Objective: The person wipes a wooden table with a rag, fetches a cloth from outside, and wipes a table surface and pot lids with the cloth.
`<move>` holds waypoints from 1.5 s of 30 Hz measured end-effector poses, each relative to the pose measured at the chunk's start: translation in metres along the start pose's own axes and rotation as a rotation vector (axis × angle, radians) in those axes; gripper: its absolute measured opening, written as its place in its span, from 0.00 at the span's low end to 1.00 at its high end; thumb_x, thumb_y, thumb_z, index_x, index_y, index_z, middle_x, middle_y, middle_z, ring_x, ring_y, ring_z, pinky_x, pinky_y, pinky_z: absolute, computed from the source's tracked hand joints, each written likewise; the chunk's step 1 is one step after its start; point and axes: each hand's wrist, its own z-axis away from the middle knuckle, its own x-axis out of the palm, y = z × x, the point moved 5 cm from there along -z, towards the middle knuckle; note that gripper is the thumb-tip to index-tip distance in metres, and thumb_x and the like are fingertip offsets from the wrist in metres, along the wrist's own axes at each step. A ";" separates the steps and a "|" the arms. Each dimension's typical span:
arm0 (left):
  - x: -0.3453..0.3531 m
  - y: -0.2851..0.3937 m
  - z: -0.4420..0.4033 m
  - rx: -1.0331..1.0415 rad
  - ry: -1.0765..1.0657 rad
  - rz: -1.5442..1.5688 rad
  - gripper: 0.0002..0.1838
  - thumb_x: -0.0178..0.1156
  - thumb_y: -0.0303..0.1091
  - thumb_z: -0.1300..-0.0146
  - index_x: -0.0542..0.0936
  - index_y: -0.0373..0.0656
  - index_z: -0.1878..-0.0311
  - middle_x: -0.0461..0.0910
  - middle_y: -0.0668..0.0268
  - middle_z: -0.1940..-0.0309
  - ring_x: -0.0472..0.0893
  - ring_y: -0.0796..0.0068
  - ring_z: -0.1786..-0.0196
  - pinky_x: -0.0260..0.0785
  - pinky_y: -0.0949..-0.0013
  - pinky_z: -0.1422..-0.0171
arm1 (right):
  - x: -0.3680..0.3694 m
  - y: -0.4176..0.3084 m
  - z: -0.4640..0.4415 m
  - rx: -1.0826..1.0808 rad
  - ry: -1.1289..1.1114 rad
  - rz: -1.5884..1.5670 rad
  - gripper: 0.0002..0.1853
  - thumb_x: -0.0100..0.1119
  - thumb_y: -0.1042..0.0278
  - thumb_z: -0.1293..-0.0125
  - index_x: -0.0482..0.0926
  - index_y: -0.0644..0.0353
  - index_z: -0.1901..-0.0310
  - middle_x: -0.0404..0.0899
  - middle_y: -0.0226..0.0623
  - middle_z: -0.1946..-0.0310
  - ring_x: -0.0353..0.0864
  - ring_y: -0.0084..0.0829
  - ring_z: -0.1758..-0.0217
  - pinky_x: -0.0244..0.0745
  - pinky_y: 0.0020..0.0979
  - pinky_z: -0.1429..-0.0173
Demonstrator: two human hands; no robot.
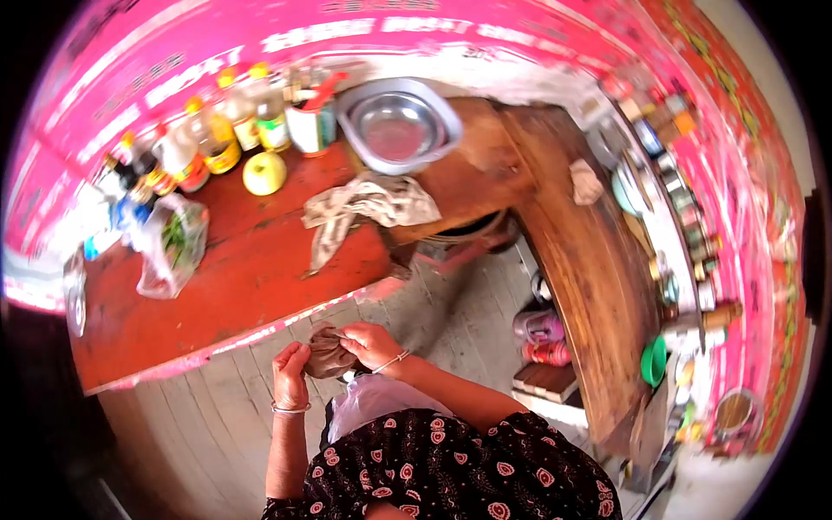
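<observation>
In front of my body, above the tiled floor, a bunched brown cloth (328, 353) hangs between my two hands. My left hand (291, 373) pinches its left edge, fingers closed. On the other side, the fingers of my right hand (371, 345) are closed on its upper right part. Just below my right wrist, whitish translucent plastic (381, 400) lies against my patterned top; I cannot tell what it is part of. A second, pale crumpled cloth (373, 206) lies on the table and droops over its edge.
On the red table (260, 260) stand several sauce bottles (217, 143), a yellow-green apple (264, 173), a bag of greens (178, 243) and a basin (399, 126). A wooden counter (598, 286) curves along the right, with a crumpled cloth (587, 182) and a green bowl (654, 361).
</observation>
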 end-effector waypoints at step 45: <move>0.370 -0.288 0.076 -0.548 -1.405 -0.583 0.23 0.47 0.45 0.34 0.67 0.42 0.40 0.70 0.64 0.44 0.70 0.68 0.41 0.59 0.63 0.34 | -0.254 0.016 0.348 0.286 1.249 -1.201 0.13 0.53 0.64 0.34 0.77 0.63 0.53 0.80 0.34 0.60 0.76 0.20 0.59 0.72 0.24 0.55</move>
